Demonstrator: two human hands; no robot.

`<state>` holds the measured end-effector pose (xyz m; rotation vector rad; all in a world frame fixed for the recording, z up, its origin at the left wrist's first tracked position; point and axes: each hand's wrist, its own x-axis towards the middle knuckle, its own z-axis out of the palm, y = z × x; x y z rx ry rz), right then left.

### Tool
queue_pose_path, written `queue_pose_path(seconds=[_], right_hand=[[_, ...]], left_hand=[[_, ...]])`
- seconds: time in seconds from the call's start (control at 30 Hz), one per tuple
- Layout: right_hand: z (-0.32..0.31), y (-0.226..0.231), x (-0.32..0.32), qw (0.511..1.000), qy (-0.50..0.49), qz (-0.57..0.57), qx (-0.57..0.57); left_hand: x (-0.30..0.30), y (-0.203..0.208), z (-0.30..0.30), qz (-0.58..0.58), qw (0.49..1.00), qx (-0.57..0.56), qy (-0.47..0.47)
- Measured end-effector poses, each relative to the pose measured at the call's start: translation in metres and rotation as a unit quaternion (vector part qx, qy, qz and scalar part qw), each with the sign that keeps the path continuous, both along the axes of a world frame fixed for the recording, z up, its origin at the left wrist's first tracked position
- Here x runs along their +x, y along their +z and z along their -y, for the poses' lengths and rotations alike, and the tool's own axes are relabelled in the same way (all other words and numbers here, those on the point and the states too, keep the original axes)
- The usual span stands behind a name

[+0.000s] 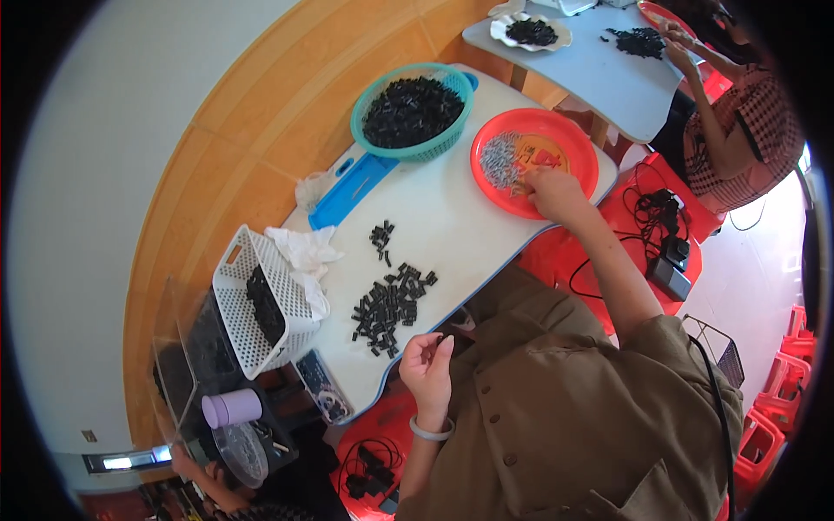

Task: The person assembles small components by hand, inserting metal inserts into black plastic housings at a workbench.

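My left hand (427, 372) is held up near the table's front edge, thumb and fingers pinched on a small black piece that mostly hides behind the fingertips. Over the red round tray (584, 149), my right hand (556, 194) reaches down with its fingertips together at the edge of a pile of small silvery metal parts (500, 161). Whatever is between those fingertips is too small to make out. Between my hands and the wall lies a loose heap of short black pieces (387, 304), with a smaller cluster (380, 236) behind it.
A teal basket (361, 130) full of black pieces stands at the back, beside a blue tray (352, 191). At left are a white perforated basket (228, 300), crumpled tissue (304, 250) and a phone (321, 385). Cables (660, 217) lie on a red stool; another person (738, 143) works at right.
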<state>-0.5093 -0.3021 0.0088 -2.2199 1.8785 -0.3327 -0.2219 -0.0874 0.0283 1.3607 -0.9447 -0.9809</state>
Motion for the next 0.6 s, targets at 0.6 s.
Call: queue_pose_path(seconds=[0.6], right_hand=[[-0.003,0.012,-0.007,0.952,-0.024,0.281,-0.116]], left_hand=[[0.011,0.024,0.017,-0.059,0.998,-0.034,0.013]])
